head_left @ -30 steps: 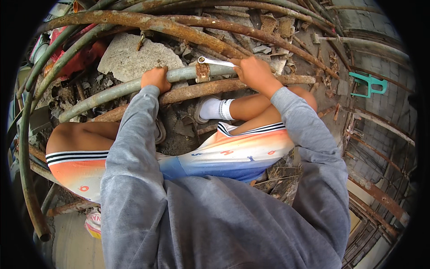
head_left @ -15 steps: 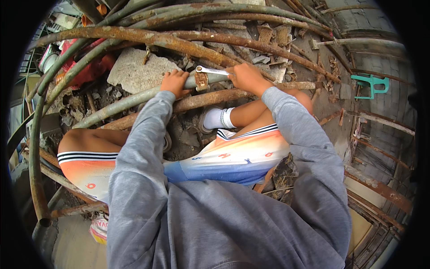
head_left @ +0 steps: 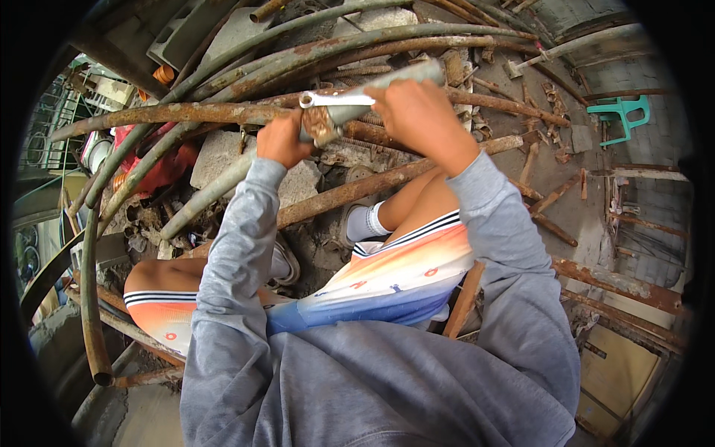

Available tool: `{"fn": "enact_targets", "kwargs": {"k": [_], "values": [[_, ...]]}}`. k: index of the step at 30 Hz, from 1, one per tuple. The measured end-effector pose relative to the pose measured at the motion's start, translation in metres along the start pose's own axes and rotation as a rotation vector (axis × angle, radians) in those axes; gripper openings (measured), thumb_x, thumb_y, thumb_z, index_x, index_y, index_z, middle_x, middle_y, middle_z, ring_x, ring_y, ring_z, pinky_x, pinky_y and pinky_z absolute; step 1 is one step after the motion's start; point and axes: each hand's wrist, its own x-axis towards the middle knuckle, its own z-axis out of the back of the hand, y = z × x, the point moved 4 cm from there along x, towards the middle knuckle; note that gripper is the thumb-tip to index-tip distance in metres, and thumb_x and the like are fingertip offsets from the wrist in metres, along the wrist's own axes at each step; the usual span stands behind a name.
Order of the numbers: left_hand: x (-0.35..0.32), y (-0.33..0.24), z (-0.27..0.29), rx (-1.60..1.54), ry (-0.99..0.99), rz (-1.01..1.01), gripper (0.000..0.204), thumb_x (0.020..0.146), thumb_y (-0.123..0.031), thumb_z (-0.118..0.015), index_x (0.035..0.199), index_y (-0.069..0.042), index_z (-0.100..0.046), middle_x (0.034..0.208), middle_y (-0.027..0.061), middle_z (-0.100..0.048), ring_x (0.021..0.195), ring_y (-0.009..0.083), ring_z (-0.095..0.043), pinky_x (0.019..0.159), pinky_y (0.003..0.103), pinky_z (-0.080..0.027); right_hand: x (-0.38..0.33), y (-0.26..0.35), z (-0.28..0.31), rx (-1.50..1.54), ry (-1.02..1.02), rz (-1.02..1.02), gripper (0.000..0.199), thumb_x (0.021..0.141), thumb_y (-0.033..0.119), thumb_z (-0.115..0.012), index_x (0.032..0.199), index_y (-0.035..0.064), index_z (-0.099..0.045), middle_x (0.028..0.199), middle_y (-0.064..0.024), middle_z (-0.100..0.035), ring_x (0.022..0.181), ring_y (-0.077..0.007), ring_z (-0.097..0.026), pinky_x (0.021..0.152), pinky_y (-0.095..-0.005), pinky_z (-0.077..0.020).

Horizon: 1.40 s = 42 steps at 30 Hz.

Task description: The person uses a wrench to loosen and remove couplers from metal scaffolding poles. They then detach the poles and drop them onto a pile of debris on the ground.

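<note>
A long grey metal pipe (head_left: 211,195) slants up from the lower left, its far right end raised above the scrap. My left hand (head_left: 281,140) is closed around it just left of a rusty clamp (head_left: 319,124) fixed on the pipe. Farther right, my right hand (head_left: 426,119) is closed on a silver wrench (head_left: 339,100) and rests over the pipe; its fingertips are hidden behind. The wrench's ring end lies just above the clamp. Below runs a rusty pipe (head_left: 357,186), apart from both hands.
Long bent pipes (head_left: 261,82) arch across the far side and down the left. Broken concrete (head_left: 302,182) lies under the grey pipe. A red bag (head_left: 175,153) sits at the left, a teal plastic stool (head_left: 620,119) at the right. My legs are folded around the scrap.
Both hands have raised the grey pipe, mainly its right end, away from the rusty pipe. The clamp and wrench moved up with it, and the clamp appears turned.
</note>
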Motion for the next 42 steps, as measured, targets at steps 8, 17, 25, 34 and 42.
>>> {"fn": "enact_targets", "kwargs": {"k": [8, 17, 25, 34, 42], "values": [[-0.019, 0.084, -0.02, 0.364, 0.01, 0.51, 0.096, 0.066, -0.059, -0.084, 0.137, -0.009, -0.046, 0.134, 0.0092, -0.048, 0.125, 0.0303, -0.046, 0.098, 0.048, -0.043, 0.069, -0.045, -0.062, -0.085, 0.232, -0.015, 0.027, 0.093, 0.023, -0.061, 0.117, 0.0211, -0.073, 0.093, -0.0146, -0.073, 0.09, -0.0331, -0.07, 0.08, -0.0471, -0.0526], [-0.023, 0.113, -0.072, 0.233, -0.017, 0.372, 0.056, 0.07, -0.045, -0.084, 0.11, -0.013, -0.062, 0.102, 0.009, -0.069, 0.101, 0.0307, -0.066, 0.092, 0.045, -0.05, 0.075, -0.057, -0.089, -0.056, 0.206, 0.013, 0.028, 0.097, 0.027, -0.058, 0.12, 0.0223, -0.073, 0.094, -0.0145, -0.073, 0.089, -0.0335, -0.069, 0.087, -0.0497, -0.0454], [-0.009, 0.112, -0.059, 0.235, 0.212, 0.402, 0.038, 0.073, -0.032, -0.076, 0.105, -0.012, -0.066, 0.098, 0.0155, -0.073, 0.093, 0.0337, -0.071, 0.082, 0.045, -0.057, 0.116, -0.08, -0.093, -0.236, -0.132, 0.314, 0.028, 0.091, 0.04, -0.063, 0.101, 0.0178, -0.078, 0.079, -0.0031, -0.072, 0.092, -0.0212, -0.063, 0.082, -0.0403, -0.0415], [-0.015, 0.119, -0.066, 0.189, 0.044, 0.322, 0.032, 0.07, -0.025, -0.076, 0.095, -0.012, -0.061, 0.094, 0.0116, -0.071, 0.086, 0.0325, -0.07, 0.075, 0.045, -0.057, 0.143, -0.088, -0.104, -0.296, -0.377, 0.43, 0.043, 0.088, 0.051, -0.063, 0.067, 0.017, -0.077, 0.053, -0.0043, -0.062, 0.053, -0.0215, -0.062, 0.062, -0.0356, -0.0505], [-0.011, 0.115, -0.068, 0.21, 0.151, 0.395, 0.035, 0.073, -0.028, -0.077, 0.101, -0.013, -0.061, 0.098, 0.0093, -0.072, 0.093, 0.0308, -0.07, 0.078, 0.044, -0.057, 0.146, -0.092, -0.099, -0.156, -0.429, 0.382, 0.034, 0.086, 0.041, -0.062, 0.07, 0.0139, -0.075, 0.062, -0.0091, -0.066, 0.057, -0.0299, -0.064, 0.056, -0.0417, -0.0532]]}}
